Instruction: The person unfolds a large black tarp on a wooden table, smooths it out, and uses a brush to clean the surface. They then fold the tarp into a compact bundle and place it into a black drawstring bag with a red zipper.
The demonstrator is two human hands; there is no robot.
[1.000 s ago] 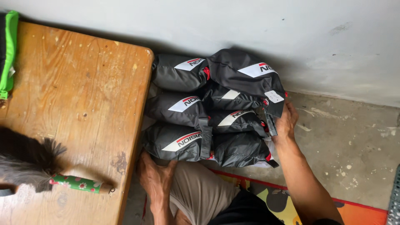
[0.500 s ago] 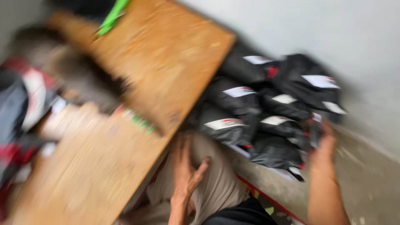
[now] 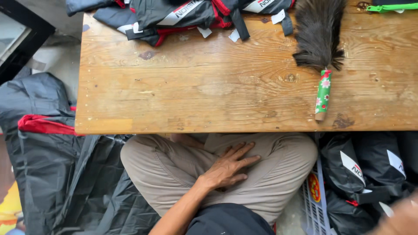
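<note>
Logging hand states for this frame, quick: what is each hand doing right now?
Left hand: open, fingers spread, flat on the person's beige trouser leg, holding nothing.
Right hand: blurred at the frame's lower right corner near the black bags; cannot tell.

right hand (image 3: 402,217) blurred, cut off at corner

Duster (image 3: 320,48) on table (image 3: 209,95), bags (image 3: 370,174) right, left hand (image 3: 226,167) on lap.

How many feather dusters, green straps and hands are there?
Feather duster: 1
Green strap: 1
Hands: 2, left hand flat on the lap, right hand blurred at the corner
Total: 4
</note>
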